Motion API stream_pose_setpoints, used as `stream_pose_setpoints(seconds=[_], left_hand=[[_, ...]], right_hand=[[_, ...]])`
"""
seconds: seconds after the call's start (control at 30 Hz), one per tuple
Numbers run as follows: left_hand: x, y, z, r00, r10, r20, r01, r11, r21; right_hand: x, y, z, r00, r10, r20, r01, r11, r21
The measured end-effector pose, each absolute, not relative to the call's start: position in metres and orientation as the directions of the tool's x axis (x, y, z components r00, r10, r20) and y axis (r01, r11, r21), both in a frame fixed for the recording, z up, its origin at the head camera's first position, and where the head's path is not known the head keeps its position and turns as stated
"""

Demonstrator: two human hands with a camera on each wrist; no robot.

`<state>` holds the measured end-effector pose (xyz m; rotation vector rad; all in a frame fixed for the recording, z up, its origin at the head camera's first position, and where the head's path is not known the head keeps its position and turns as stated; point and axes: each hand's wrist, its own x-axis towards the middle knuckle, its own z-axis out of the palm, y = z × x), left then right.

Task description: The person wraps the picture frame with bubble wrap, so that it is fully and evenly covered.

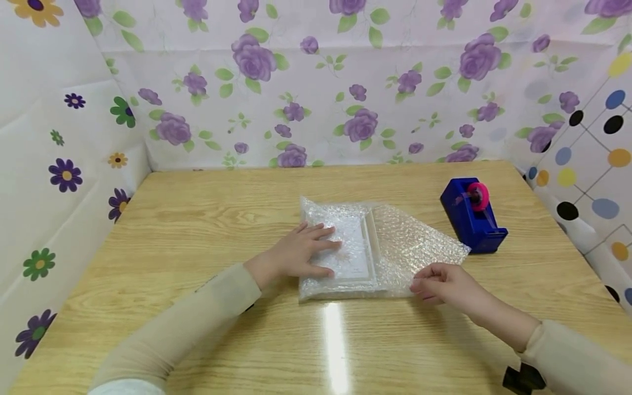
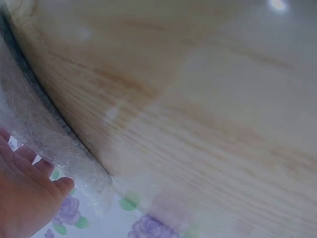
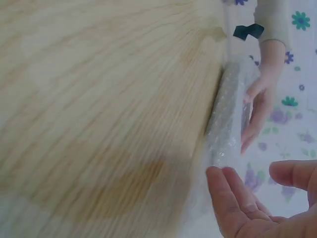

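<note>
A flat white picture frame [image 1: 345, 249] lies under clear bubble wrap [image 1: 412, 244] on the wooden table. My left hand [image 1: 303, 252] rests on the wrapped frame with its fingers spread. In the left wrist view, the left hand [image 2: 29, 193] lies along the wrap's edge [image 2: 54, 134]. At the lower right edge of the wrap is my right hand [image 1: 441, 285]. The right wrist view shows the right hand's thumb apart from its fingers [image 3: 225, 198], nothing pinched between them. Those fingertips are at the wrap [image 3: 225, 129]; whether they touch it I cannot tell.
A blue tape dispenser [image 1: 471, 219] with a pink roll stands at the right, just beyond the wrap's pointed corner. Flowered cloth [image 1: 296, 82] hangs behind the wooden table [image 1: 212, 219], and patterned sheets border both sides.
</note>
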<state>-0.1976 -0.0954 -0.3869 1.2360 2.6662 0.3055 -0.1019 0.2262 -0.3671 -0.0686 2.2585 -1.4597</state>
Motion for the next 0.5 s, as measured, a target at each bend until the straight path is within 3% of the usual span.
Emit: stream_pose_setpoints(seconds=[0.23,0.37,0.5], left_hand=[[-0.197,-0.097,-0.390,-0.638,0.765,-0.090,0.724,0.635,0.268],[-0.198,-0.097,-0.392,-0.636,0.766,-0.091,0.726,0.634,0.266],[-0.199,-0.097,-0.392,-0.640,0.764,-0.079,0.727,0.636,0.260]], right_hand=[[-0.090,0.237,-0.380,-0.834,-0.279,-0.476,0.342,0.417,-0.842],[-0.079,0.238,-0.388,-0.765,-0.356,-0.537,0.465,0.272,-0.842],[-0.076,0.237,-0.391,-0.749,-0.335,-0.572,0.591,0.054,-0.805]])
